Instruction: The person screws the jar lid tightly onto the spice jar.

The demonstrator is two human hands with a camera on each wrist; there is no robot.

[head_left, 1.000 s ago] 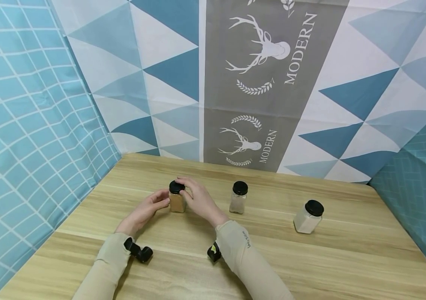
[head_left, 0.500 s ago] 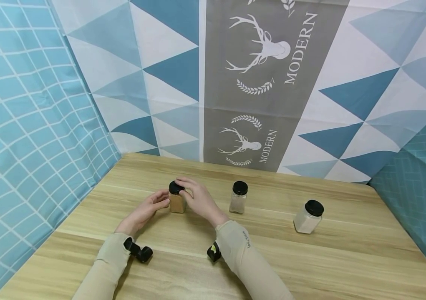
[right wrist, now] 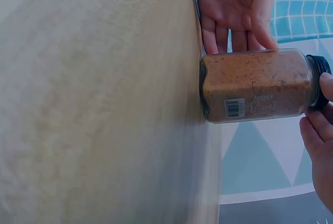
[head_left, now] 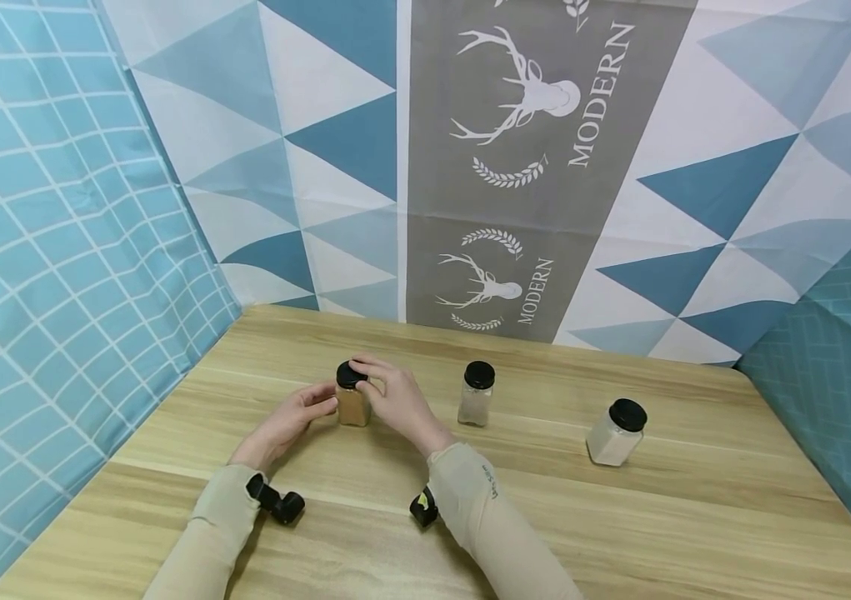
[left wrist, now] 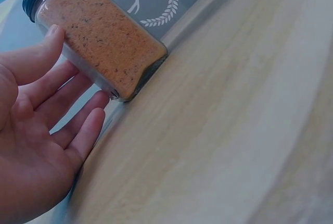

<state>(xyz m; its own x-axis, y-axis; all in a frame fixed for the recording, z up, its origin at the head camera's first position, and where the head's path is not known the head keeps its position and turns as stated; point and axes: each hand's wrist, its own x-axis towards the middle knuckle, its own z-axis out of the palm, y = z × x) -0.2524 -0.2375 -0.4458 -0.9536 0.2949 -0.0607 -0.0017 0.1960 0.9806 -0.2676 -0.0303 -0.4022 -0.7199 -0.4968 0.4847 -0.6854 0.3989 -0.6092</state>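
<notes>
A square glass spice jar of orange-brown seasoning with dark flecks stands upright on the table, left of centre. Its black lid is on. My left hand steadies the jar from the left; in the left wrist view the thumb lies on the near side and the fingers reach behind the glass. From the right, my right hand grips the lid between thumb and fingers. A barcode label shows on the jar in the right wrist view. Only part of the right hand appears there.
To the right stand a jar of pale greyish contents and, further right, a jar of whitish contents, both with black lids. The wooden table meets a patterned cloth backdrop behind and a blue gridded cloth on the left.
My right wrist has shifted very slightly left, with the hand still on the lid. The left hand and all jars stay practically where they were.
</notes>
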